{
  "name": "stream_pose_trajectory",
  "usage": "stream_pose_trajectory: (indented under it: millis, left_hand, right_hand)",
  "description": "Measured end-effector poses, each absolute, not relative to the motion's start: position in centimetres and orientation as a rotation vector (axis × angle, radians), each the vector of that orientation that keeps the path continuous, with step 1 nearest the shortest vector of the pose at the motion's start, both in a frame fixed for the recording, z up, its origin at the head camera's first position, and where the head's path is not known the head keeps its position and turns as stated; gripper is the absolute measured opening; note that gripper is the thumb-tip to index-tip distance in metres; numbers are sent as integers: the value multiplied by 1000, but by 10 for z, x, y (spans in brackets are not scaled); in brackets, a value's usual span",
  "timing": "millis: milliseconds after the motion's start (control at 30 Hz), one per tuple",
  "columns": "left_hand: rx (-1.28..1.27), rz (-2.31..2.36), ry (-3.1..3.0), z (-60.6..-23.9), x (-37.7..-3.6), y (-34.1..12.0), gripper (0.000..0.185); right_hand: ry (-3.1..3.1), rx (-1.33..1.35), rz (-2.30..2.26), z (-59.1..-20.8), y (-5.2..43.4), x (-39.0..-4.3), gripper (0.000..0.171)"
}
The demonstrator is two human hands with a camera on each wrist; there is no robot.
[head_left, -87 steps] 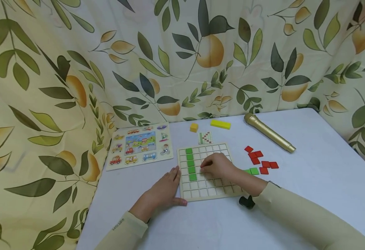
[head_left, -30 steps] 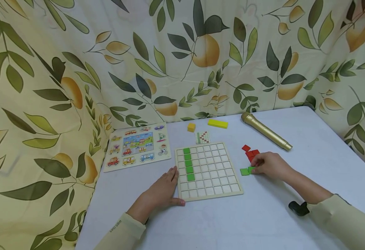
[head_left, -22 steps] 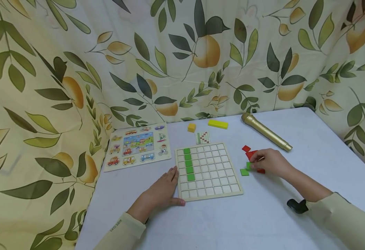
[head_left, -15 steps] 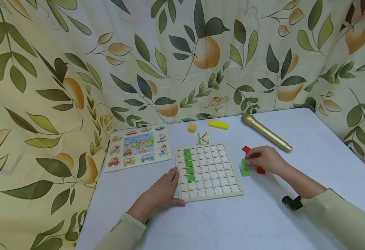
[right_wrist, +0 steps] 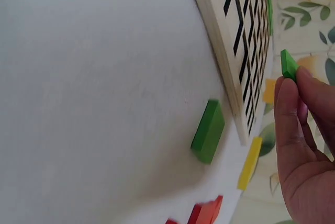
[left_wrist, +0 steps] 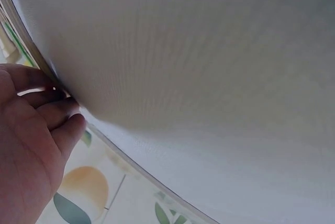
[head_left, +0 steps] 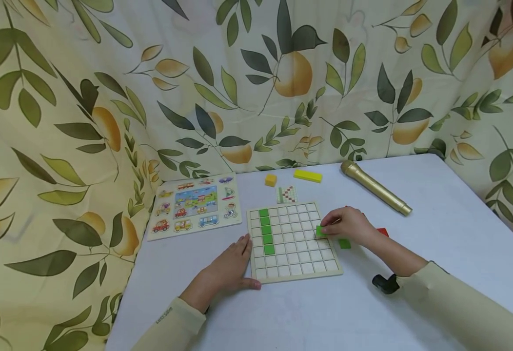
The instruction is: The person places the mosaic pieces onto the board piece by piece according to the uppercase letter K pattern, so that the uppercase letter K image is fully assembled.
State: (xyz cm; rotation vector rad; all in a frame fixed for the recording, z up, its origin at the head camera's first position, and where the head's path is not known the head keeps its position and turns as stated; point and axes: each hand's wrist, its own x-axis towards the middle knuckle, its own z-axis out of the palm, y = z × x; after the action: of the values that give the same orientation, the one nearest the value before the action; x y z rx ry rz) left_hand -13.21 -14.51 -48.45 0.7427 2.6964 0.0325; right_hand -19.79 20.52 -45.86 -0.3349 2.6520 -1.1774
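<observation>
A white, matte bench [head_left: 436,234] stands against a draped curtain [head_left: 256,87] printed with green leaves and yellow pears, which closes off its far and left edges. Near the middle of the bench lies a square wooden grid board [head_left: 293,241] with pale cells; a column of flat green squares [head_left: 266,231] fills part of its left side. The right hand [head_left: 348,225] hovers over the board's right edge, its fingers [right_wrist: 293,98] pinching a thin green tile [head_left: 321,231]. A second green tile [head_left: 345,243] lies on the bench just beside the board's right edge, with red tiles [head_left: 382,232] partly hidden behind the hand. The left hand [head_left: 230,268] rests flat, fingers relaxed, against the board's left edge. Toward the far edge lie a smooth gold microphone [head_left: 376,187], a yellow bar [head_left: 307,175], a yellow cube [head_left: 271,180] and a small pattern card [head_left: 286,194]; a vehicle picture puzzle [head_left: 195,205] sits by the left edge.
</observation>
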Motion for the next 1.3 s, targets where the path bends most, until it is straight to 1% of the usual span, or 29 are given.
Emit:
stream_pose_trajectory:
  millis: [433,833,1100,1300]
  left_hand:
    - [730,44,2680,-482,-132,-146,119]
    - [711,58,2675,-481,-132,-145,119]
    - [724,77,2673,-482,-131,-146,119]
    - [744,47,2681,-482,-133,-146,118]
  right_hand:
    - [2593,-382,-1174,-469,162,-200,9]
    - [2445,-458,-1267,-478,120,-189,6]
    - [2356,-536,-1292,-480,100,-180,4]
    - [2370,-572,-1290,-482,89,-177,6]
